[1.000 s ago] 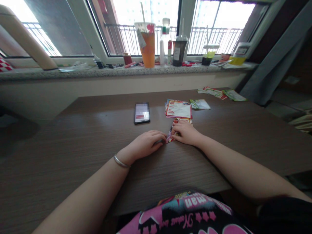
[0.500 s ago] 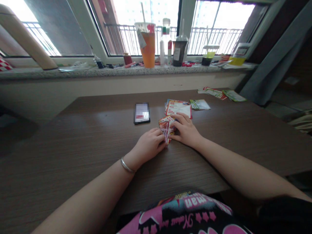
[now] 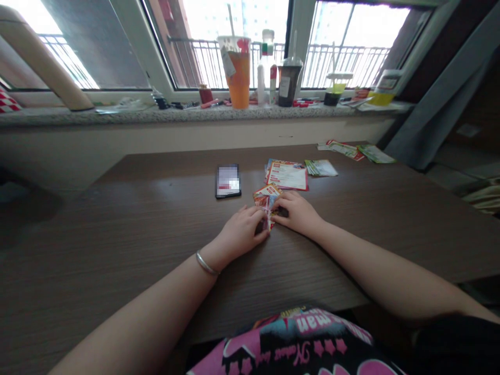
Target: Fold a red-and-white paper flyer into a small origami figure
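Steadying printed paper on the counter between left hand and right hand in a loosely curled grip; cannot tell whether pinching or pressing. Seems partly folded, unfinished. Leaves flat sheets on the far side, apparently unworked.

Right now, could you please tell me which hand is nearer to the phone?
Left. The left hand is on the phone's near side, slightly right, not touching it. The right hand is farther off to the right, beside the colourful printed paper.
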{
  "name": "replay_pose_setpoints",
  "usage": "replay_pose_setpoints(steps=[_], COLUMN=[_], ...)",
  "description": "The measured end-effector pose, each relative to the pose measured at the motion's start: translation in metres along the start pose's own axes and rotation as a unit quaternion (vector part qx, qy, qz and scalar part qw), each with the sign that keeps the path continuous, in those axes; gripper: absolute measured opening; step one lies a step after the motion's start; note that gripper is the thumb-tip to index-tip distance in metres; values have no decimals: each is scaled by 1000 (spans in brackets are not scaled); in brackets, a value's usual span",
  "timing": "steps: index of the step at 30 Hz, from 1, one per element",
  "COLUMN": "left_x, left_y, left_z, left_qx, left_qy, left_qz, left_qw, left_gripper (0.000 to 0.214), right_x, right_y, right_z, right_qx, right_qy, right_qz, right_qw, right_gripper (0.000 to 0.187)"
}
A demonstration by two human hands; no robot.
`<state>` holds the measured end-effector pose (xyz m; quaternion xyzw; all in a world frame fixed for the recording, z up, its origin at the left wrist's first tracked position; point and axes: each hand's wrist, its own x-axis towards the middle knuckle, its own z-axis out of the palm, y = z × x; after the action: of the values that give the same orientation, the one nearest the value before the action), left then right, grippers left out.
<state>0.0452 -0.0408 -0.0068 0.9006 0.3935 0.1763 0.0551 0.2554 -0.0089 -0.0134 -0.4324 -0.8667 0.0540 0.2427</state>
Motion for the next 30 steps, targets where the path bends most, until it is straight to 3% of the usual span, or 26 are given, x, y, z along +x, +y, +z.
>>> replay_pose_setpoints(steps=[9, 17, 21, 24, 30], left_x=[-1, 0, 0, 1, 2], left_y=[-1, -1, -1, -1, 0], left_z=[2, 2, 2, 1, 0], left_qx=[18, 20, 19, 23, 27], left_qy=[-29, -35, -24, -9, -6], left_qz=[-14, -23, -29, -30, -31], left_qw=[999, 999, 999, 999, 999], left_gripper=[41, 45, 47, 47, 48], right_x=[2, -2, -4, -7, -11], right_y=[8, 10, -2, -15, -22], right_z=[5, 9, 1, -4, 6], right_qx=[20, -10, -20, -16, 6], right_qy=[-1, 54, 73, 51, 21], right_qz=[32, 68, 43, 28, 66], right_qw=[999, 996, 996, 998, 998], right_gripper=[26, 45, 33, 26, 33])
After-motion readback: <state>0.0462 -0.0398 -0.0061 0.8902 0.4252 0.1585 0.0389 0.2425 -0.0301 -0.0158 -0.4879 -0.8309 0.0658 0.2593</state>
